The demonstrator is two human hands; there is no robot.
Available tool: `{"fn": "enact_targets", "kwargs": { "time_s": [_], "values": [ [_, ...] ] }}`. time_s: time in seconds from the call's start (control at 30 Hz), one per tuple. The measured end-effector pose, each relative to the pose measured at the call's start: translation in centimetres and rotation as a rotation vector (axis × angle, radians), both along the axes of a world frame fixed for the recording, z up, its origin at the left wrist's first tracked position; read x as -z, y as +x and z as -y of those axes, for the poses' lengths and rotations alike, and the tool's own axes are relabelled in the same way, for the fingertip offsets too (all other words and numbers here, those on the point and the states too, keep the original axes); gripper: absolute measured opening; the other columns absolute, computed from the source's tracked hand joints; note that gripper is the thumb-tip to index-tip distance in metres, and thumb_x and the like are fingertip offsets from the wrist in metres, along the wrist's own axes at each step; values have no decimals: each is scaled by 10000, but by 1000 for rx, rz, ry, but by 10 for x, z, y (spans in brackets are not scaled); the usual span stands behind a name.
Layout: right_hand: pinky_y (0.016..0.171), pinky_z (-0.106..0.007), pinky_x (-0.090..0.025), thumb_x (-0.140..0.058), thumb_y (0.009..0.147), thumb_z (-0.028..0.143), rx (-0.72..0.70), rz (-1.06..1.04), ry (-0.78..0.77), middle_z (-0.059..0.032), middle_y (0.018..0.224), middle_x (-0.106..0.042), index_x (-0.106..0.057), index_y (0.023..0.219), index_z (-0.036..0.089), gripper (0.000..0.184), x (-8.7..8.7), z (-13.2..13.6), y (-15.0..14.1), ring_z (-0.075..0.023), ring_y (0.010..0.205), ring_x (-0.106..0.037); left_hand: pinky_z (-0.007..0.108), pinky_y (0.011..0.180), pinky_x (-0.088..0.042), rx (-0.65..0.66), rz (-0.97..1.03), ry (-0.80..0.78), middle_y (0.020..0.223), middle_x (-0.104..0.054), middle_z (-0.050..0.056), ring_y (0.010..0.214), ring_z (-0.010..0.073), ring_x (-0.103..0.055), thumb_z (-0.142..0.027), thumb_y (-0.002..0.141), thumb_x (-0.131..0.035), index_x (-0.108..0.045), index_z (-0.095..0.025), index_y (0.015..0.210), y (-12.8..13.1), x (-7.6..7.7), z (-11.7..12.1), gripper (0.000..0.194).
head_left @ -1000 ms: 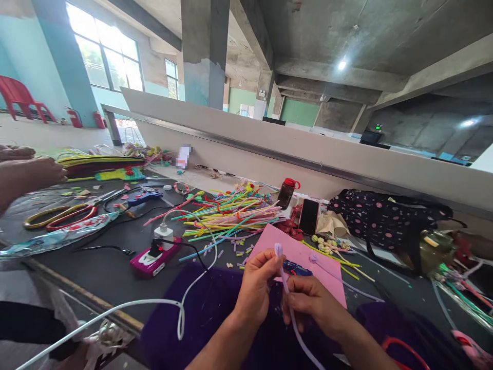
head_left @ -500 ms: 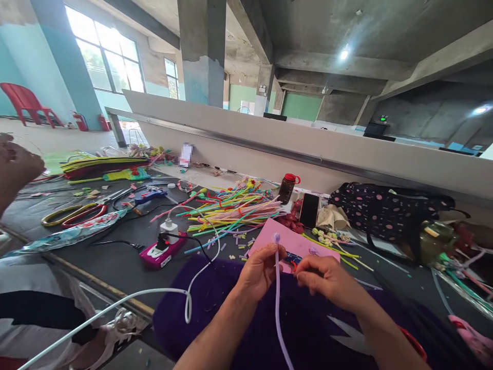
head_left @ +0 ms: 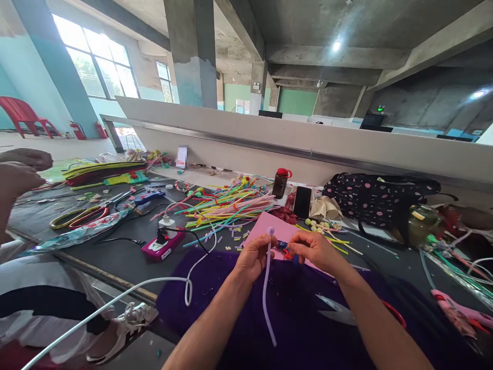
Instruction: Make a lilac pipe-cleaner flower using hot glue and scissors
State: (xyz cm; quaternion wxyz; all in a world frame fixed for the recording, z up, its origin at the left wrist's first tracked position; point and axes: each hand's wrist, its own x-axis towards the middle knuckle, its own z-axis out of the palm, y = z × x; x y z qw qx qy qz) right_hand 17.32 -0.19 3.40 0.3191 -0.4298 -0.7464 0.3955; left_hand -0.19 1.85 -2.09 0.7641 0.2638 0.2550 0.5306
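Observation:
My left hand point(head_left: 252, 258) pinches a lilac pipe cleaner point(head_left: 265, 293) just under the small rolled bud point(head_left: 270, 231) at its top. The stem's long tail hangs down over dark purple cloth. Close on the right, my right hand point(head_left: 314, 251) has its thumb and fingers pressed together; whatever they hold, if anything, is hidden. Between the hands, a blue-and-red object point(head_left: 284, 247) shows partly over the pink sheet point(head_left: 265, 222). Scissors point(head_left: 337, 311) lie on the purple cloth below my right forearm, blades pointing left.
Bundled pipe cleaners point(head_left: 234, 203) lie beyond my hands. A magenta power strip point(head_left: 164, 244) with a white cable stands at left. A bottle point(head_left: 281, 182), a phone point(head_left: 302, 202) and a patterned bag point(head_left: 381, 203) stand toward the back. Another person's hand point(head_left: 23, 169) is at far left.
My right hand has moved closer to my left hand and the bud. The left hand keeps its pinch on the lilac pipe cleaner. The view has shifted slightly.

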Motion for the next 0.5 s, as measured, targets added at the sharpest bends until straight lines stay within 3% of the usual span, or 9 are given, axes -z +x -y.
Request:
{"fn": "enact_targets", "kwargs": {
  "time_s": [0.23, 0.4, 0.5],
  "values": [
    [472, -209, -397, -553, 778, 322, -19, -27, 14, -7, 681, -619, -598, 839, 143, 194, -2, 1, 3, -94, 497, -521, 206, 546, -383, -26, -104, 134, 658, -639, 40, 577, 102, -535, -143, 566, -701, -652, -112, 612, 5, -1, 12, 74],
    [544, -214, -425, -665, 686, 245, -72, 33, 128, -25, 900, -613, -541, 1088, 175, 426, -9, 9, 4, -98, 609, -529, 216, 605, -360, -1, -203, 273, 652, -624, 32, 606, 109, -516, -162, 594, -701, -664, -117, 611, 8, -7, 25, 61],
    [549, -201, -410, -674, 673, 214, -134, 42, 176, -17, 924, -596, -546, 1101, 194, 447, -12, 13, 3, -91, 624, -508, 243, 670, -364, 45, -263, 371, 685, -621, 29, 668, 134, -529, -167, 612, -686, -665, -133, 609, 8, -8, 28, 41]
  ]
}}
